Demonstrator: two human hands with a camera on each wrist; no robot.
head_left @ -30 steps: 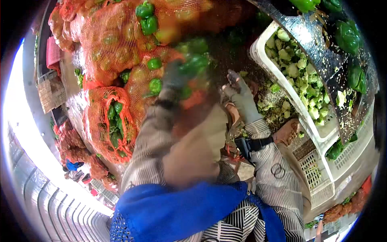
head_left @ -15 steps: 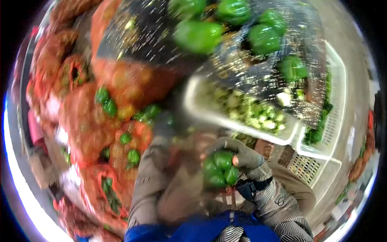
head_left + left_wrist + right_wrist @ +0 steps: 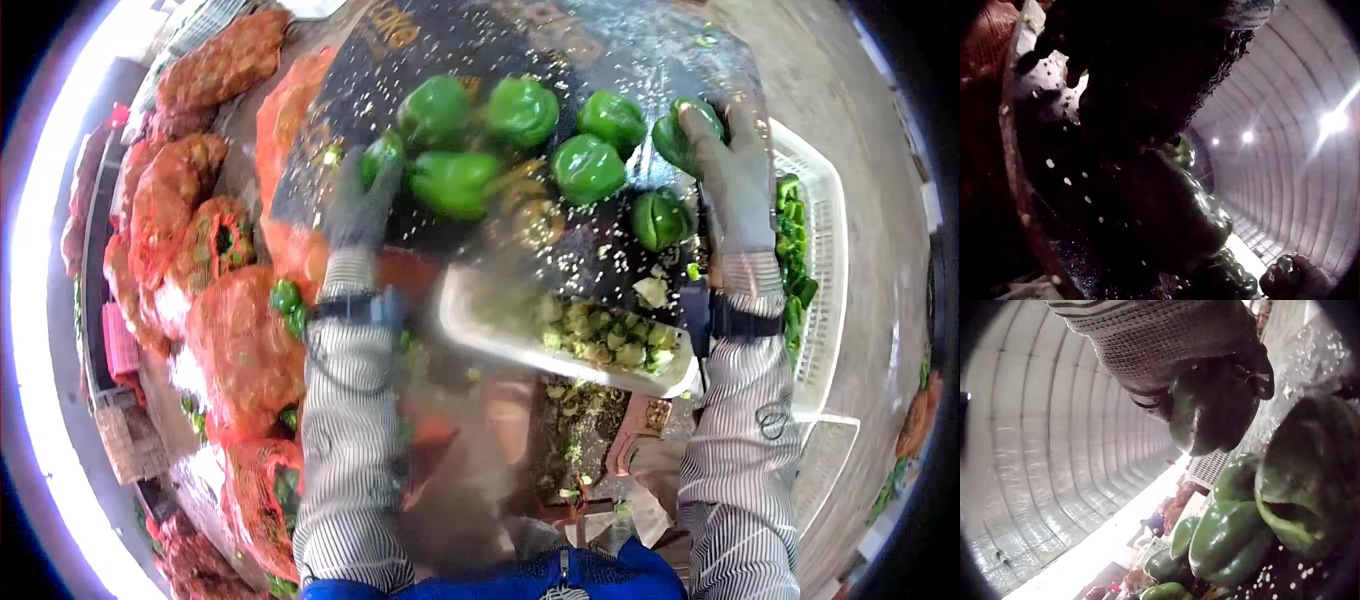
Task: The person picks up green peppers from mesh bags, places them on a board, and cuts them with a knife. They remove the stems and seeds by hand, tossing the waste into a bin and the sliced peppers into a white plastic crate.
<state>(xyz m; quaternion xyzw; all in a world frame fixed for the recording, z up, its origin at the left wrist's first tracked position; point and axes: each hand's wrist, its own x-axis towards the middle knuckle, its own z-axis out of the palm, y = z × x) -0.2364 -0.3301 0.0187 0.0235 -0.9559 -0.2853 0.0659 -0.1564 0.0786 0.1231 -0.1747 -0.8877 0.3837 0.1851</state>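
My gloved right hand (image 3: 735, 180) grips a green bell pepper (image 3: 683, 140) at the right side of a dark board (image 3: 600, 235). The right wrist view shows the glove (image 3: 1172, 353) curled round that pepper (image 3: 1210, 419), just above the board. At the board's left side, my gloved left hand (image 3: 362, 205) holds another green bell pepper (image 3: 384, 153) between thumb and fingers. The left glove (image 3: 1147, 62) is mostly in shadow in the left wrist view. Several green bell peppers (image 3: 523, 112) lie on the board between the hands; one near the right hand has a cut opening (image 3: 660, 220).
Below the board stands a white crate (image 3: 470, 320) holding pale green pepper cores (image 3: 610, 340). Another white crate (image 3: 835, 250) with green pepper pieces is at the right. Orange mesh sacks (image 3: 240, 350) line the left. Pale seeds are scattered over the board.
Both hands have moved from near the sacks and lap up over the board. The right hand, without a pepper a second ago, now grips one. The view has turned toward the board.
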